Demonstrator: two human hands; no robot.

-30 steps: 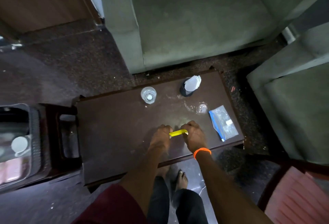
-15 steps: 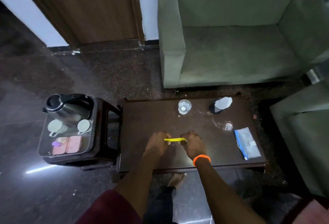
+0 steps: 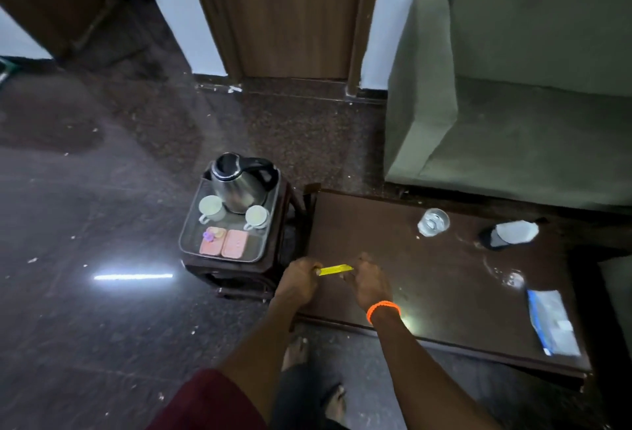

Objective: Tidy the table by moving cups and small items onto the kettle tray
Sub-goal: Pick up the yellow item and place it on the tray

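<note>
A thin yellow sachet [image 3: 334, 269] is stretched between my two hands over the left end of the dark coffee table [image 3: 410, 292]. My left hand [image 3: 300, 275] pinches its left end and my right hand [image 3: 371, 279] pinches its right end. The kettle tray [image 3: 186, 245] sits on a low stand to the left, holding a steel kettle [image 3: 237, 186], two white cups [image 3: 210, 209] [image 3: 256, 217] and pink packets [image 3: 224, 241]. On the table stand a clear glass [image 3: 433, 222], a dark cup with white paper [image 3: 509, 234] and a blue-edged plastic pouch [image 3: 554, 322].
A green sofa [image 3: 513, 104] runs behind the table and another seat edge shows at the right. A wooden door [image 3: 290, 12] is at the back. Dark polished floor [image 3: 85, 327] spreads to the left. A crumpled clear wrapper [image 3: 513, 279] lies near the pouch.
The view has swung left and up, bringing the kettle tray and door into sight. Both hands, still holding the yellow sachet, now sit nearer the table's left end.
</note>
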